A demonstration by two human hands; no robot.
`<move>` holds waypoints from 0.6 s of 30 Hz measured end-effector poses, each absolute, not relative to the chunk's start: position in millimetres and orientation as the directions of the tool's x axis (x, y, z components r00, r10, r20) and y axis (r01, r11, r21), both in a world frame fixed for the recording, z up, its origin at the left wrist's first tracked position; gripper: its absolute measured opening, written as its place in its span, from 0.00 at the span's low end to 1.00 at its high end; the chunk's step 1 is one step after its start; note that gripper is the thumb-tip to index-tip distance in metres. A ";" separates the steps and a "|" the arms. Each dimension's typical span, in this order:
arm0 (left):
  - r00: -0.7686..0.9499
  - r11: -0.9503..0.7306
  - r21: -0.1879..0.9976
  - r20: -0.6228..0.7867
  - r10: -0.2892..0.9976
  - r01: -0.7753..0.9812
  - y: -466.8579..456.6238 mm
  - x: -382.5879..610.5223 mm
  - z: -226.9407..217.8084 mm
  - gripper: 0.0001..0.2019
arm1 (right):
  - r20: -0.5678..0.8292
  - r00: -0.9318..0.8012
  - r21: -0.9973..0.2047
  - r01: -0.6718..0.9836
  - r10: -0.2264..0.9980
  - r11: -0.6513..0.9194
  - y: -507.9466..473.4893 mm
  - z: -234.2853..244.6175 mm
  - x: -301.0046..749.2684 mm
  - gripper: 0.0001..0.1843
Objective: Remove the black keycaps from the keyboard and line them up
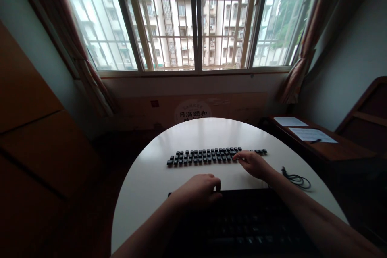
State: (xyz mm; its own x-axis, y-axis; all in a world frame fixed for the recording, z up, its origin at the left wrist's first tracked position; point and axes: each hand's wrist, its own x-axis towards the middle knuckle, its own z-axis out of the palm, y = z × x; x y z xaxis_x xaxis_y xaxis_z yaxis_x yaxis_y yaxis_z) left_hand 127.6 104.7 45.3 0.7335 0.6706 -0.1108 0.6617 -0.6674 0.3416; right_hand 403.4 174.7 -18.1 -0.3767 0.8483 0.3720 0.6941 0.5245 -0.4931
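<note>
Loose black keycaps (pixel 204 156) stand in several rows on a white round table (pixel 142 193). At the right end of these rows is my right hand (pixel 252 164), its thumb and fingers pinched together on a keycap that they mostly cover. A dark keyboard (pixel 242 225) lies at the near side of the table, with keys still visible on its shadowed lower part. Over its far left edge rests my left hand (pixel 199 189), fingers curled inward and thumb below. Whatever may be within those curled fingers is hidden.
A few more keycaps (pixel 261 152) sit beyond my right hand. A coiled black cable (pixel 298 180) lies on the table's right side. On a brown wooden surface (pixel 350 147) at right are paper sheets (pixel 313 134) and a pen (pixel 316 141). A barred window (pixel 196 20) fills the background.
</note>
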 end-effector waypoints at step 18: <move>0.731 -0.669 0.322 -0.131 0.670 0.670 103.1 127.9 48.7 0.09 | 0.295 -0.409 -0.521 0.689 0.864 0.504 171.9 -15.8 401.7 0.15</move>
State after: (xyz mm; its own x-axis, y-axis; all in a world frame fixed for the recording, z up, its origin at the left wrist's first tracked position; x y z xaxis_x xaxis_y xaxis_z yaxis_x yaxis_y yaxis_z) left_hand 127.9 103.1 48.7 0.7311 0.6696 -0.1309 0.6702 -0.6689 0.3215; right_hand 401.7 171.9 -15.8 -0.4086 0.8638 0.2947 0.6888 0.5037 -0.5215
